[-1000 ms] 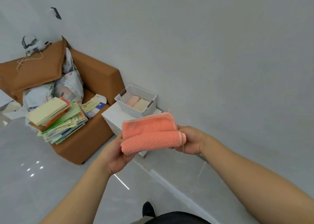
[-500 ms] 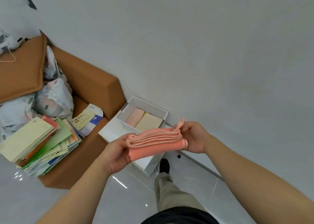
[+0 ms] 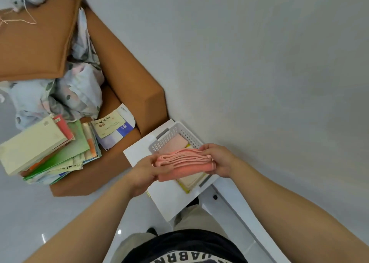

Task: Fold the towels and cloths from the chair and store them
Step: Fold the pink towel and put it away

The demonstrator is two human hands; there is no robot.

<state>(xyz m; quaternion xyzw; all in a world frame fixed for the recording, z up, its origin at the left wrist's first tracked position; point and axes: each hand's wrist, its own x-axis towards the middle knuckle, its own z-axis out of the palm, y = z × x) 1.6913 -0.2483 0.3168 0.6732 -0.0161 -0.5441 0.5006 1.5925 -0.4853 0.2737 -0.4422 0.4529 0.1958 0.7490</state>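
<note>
Black top (image 3: 179,241) with pale band of dark block lettering (image 3: 191,258) at near edge; khaki trousers (image 3: 191,217); black shoe (image 3: 192,202). Forearms, left hand (image 3: 145,173), right hand (image 3: 220,160) bare.

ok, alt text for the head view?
The left hand and right hand hold a folded coral towel over a white basket of folded cloths. Beside it, a brown chair carries crumpled fabric and stacked papers.

Basket (image 3: 169,135) on the surface (image 3: 139,153), close against the wall; folded cloths (image 3: 175,143) inside the basket; towel (image 3: 185,162) over the basket, left hand (image 3: 143,171) gripping its left end, right hand (image 3: 219,159) its right; chair (image 3: 129,79) left of the basket; on the chair, book stack (image 3: 40,143) and crumpled cloth (image 3: 79,87), both left of the basket.
</note>
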